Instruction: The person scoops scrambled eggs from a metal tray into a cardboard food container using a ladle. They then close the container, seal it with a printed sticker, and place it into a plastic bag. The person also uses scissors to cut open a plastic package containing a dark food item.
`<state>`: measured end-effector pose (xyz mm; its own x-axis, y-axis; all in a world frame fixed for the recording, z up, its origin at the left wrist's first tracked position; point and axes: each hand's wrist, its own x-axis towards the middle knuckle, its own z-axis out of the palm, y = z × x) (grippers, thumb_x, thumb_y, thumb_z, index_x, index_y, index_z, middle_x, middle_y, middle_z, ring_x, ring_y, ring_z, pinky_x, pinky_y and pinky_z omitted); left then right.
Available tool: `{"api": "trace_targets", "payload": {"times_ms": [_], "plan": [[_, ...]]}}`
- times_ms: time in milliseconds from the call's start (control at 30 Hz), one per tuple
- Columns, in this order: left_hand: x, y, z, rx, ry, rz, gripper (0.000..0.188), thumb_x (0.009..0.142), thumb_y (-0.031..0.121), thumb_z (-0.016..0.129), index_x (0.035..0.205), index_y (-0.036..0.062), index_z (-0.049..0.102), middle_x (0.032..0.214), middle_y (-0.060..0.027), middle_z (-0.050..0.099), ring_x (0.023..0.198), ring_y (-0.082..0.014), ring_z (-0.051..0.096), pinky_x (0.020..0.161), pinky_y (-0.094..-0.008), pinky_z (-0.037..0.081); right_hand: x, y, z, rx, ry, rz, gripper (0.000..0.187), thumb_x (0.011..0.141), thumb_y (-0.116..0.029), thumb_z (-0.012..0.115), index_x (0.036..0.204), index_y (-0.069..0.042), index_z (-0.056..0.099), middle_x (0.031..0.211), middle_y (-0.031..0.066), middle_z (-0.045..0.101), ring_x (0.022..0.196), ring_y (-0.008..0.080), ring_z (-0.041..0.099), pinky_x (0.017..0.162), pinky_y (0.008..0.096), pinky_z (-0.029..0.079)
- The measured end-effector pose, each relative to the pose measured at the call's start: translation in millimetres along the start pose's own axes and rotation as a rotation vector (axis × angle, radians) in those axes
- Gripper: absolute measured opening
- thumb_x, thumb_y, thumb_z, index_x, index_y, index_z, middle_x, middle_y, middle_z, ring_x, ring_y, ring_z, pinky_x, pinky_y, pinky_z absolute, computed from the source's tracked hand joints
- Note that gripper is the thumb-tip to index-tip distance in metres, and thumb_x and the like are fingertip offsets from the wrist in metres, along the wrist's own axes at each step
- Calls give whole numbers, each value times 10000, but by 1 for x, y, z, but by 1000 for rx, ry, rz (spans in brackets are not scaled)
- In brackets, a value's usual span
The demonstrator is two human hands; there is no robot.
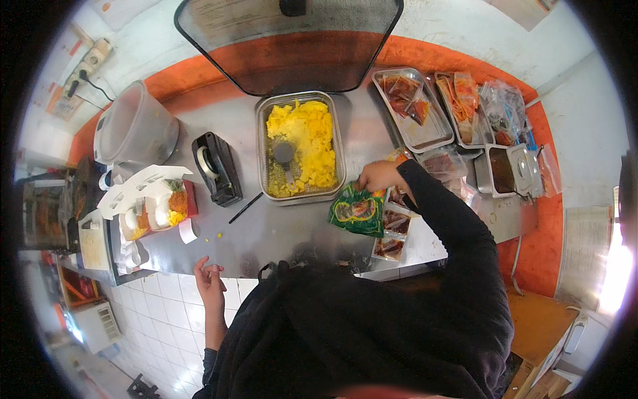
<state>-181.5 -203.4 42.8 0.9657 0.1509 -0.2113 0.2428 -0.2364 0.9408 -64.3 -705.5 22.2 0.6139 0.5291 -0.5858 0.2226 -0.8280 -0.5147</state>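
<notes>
My right hand (pixel 377 175) has its fingers curled down at the top edge of a green packet (pixel 359 211), which lies on the steel counter. Beneath and beside the packet are small clear sachets of dark red sauce (pixel 395 229). My left hand (pixel 211 282) hangs by the counter's front edge, fingers apart, holding nothing. Straight ahead, a metal tray (pixel 263 120) holds crumbled yellow food (pixel 312 139) that looks like scrambled egg, with a dark-handled scoop (pixel 284 154) in it. To the left, an opened paper meal box (pixel 190 199) contains white rice, yellow pieces and a browned fried piece.
A black tape dispenser (pixel 218 169) and black pen (pixel 245 208) lie between box and tray. A clear plastic tub (pixel 136 126) stands at back left. Trays of sauce sachets (pixel 435 136) and a lidded metal container (pixel 488 171) line the right. A mesh-like dark cover (pixel 292 50) rises behind.
</notes>
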Motion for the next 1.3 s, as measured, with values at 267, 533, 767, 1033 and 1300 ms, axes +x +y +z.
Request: {"api": "trace_targets", "payload": {"times_ms": [267, 533, 767, 1033, 1300], "plan": [[-18, -13, -13, -45, 47, -38, 312, 922, 131, 516, 1213, 64, 423, 824, -55, 579, 444, -29, 396, 381, -164, 309, 47, 62, 84, -225, 55, 19, 173, 714, -125, 565, 832, -21, 638, 829, 200, 647, 733, 320, 640, 637, 428, 489], [-30, -21, -20, -59, 55, -30, 327, 917, 137, 526, 1221, 71, 424, 833, -52, 584, 431, -27, 388, 373, -168, 307, 8, 17, 61, -254, 113, 42, 248, 683, -135, 565, 897, -42, 651, 794, 152, 651, 745, 333, 627, 679, 432, 484], [-38, -42, -30, -75, 10, -54, 350, 902, 108, 527, 1234, 85, 420, 846, -41, 593, 434, -29, 396, 374, -172, 319, -67, -8, 1, -111, 483, 136, 315, 808, -364, 585, 960, -103, 673, 805, 146, 643, 745, 345, 611, 682, 422, 479], [-32, -50, -65, -147, 69, -109, 354, 896, 121, 545, 1227, 87, 425, 842, -47, 619, 420, -44, 410, 378, -183, 339, 17, -194, -4, 788, 631, -110, 239, 855, -253, 620, 1011, -79, 672, 684, -14, 584, 573, 64, 540, 471, 218, 406], [-10, -65, -133, -249, 78, -45, 383, 900, 139, 552, 1252, 86, 409, 866, -68, 615, 428, -45, 415, 375, -183, 347, 229, -346, -44, 341, 707, -92, 601, 902, -474, 427, 1293, -18, 447, 1151, 261, 551, 1075, 355, 542, 930, 390, 403]]}}
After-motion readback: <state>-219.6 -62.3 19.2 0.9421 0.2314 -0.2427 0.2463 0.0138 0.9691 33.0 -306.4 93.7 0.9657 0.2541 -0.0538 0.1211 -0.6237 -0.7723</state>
